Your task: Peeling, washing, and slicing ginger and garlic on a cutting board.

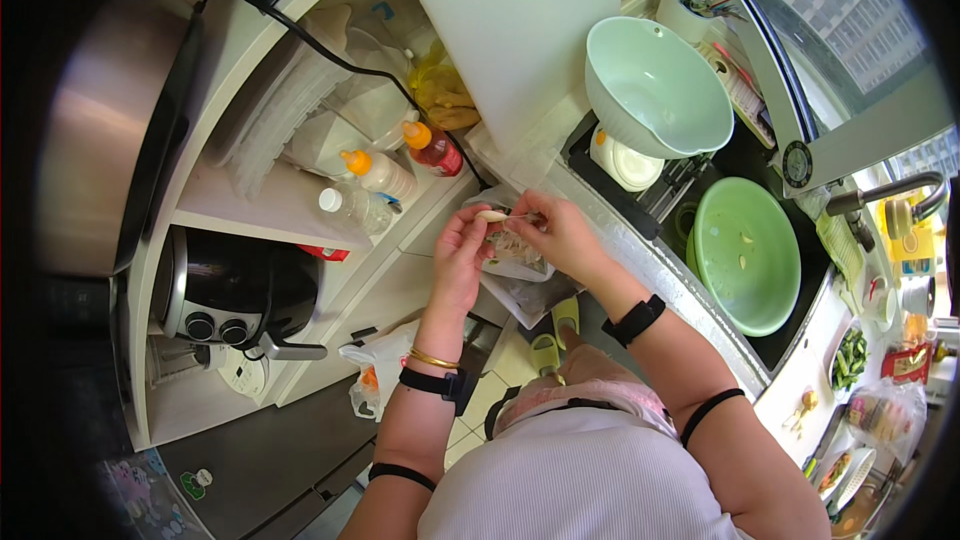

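My left hand [463, 247] pinches a pale peeled garlic clove [491, 217] between thumb and fingers. Close at its right, my right hand [553, 229] has a thin, pale shred, perhaps skin, at its fingertips, touching or nearly touching the clove. Beneath both hands is a bin lined with a plastic bag [531, 270], with pale scraps inside. To the right, a green plastic basin [750, 270] stands in the dark sink, holding a few pale cloves. More garlic [808, 399] lies on the white counter at the far right.
A mint-green bowl [660, 86] stands over the sink's upper end, near a white container [626, 161]. The faucet [885, 195] reaches in from the right. A plate of cut green vegetables [850, 360] is on the counter. Left are shelves with bottles [382, 176] and an air fryer [240, 285].
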Motion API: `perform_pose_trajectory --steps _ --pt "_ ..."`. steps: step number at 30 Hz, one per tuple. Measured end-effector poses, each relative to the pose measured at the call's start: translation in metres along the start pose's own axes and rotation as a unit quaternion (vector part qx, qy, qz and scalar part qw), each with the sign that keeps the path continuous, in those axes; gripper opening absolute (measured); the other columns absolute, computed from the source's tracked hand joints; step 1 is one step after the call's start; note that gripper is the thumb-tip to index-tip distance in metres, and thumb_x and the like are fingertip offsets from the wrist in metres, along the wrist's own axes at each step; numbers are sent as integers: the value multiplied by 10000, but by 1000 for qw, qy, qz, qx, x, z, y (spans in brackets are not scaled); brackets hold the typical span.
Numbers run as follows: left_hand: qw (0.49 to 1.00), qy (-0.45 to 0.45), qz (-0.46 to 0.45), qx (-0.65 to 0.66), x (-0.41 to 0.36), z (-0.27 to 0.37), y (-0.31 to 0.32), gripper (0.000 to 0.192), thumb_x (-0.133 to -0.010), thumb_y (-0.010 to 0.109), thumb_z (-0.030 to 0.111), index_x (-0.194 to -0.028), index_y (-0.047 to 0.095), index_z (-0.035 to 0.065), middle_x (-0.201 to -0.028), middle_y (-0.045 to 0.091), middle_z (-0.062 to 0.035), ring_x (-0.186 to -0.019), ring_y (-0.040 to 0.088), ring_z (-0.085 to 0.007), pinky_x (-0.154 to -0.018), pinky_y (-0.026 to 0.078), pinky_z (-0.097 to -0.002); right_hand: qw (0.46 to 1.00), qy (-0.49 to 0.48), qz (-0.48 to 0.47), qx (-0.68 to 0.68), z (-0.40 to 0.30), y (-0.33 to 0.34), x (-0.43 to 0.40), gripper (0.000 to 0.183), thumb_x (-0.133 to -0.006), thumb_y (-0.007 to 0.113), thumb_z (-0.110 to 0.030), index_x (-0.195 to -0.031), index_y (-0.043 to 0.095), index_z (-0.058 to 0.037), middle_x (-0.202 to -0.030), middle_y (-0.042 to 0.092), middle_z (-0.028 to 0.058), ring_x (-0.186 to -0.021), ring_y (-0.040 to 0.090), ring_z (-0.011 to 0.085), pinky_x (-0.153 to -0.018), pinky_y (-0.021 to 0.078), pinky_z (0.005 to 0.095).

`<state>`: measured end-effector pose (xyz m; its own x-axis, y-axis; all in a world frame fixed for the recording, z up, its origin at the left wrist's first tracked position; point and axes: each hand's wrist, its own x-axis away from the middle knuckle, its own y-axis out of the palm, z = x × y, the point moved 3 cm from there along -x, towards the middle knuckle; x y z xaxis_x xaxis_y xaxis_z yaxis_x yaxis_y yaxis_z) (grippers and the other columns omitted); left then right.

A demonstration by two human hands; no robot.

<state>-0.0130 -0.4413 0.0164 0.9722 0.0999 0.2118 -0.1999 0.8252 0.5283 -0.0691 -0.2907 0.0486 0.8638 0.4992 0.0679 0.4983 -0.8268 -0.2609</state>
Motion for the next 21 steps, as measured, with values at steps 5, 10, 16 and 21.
perform_pose_trajectory --steps 5,10,16,21 --pt "974 13 173 -146 -4 -5 -27 184 -926 570 184 -1084 587 89 -981 658 6 -870 611 -77 -620 400 -192 995 -96 14 28 -4 8 3 125 -805 660 -90 -869 590 -8 -754 573 104 -666 568 179 -624 464 289" --pt "990 -46 130 2 2 0 -32 192 -915 586 212 -1055 595 80 -1028 662 -43 -874 628 -97 -621 459 -209 936 -164 31 311 23 14 3 94 -761 646 -164 -792 631 -77 -844 609 85 -811 575 237 -729 466 354" --pt "967 -146 60 198 11 2 -27 244 -921 564 289 -1008 593 63 -1105 634 -107 -896 631 -142 -651 490 -232 840 -128 -26 526 18 32 -3 119 -755 612 -161 -858 645 -110 -898 632 32 -893 579 190 -838 380 312" --pt "961 -146 7 236 23 6 -26 271 -931 531 312 -982 612 59 -1146 613 -107 -916 622 -164 -672 501 -243 814 -101 -105 563 17 57 -2 151 -821 574 -233 -884 645 -116 -889 646 28 -883 601 176 -804 372 329"
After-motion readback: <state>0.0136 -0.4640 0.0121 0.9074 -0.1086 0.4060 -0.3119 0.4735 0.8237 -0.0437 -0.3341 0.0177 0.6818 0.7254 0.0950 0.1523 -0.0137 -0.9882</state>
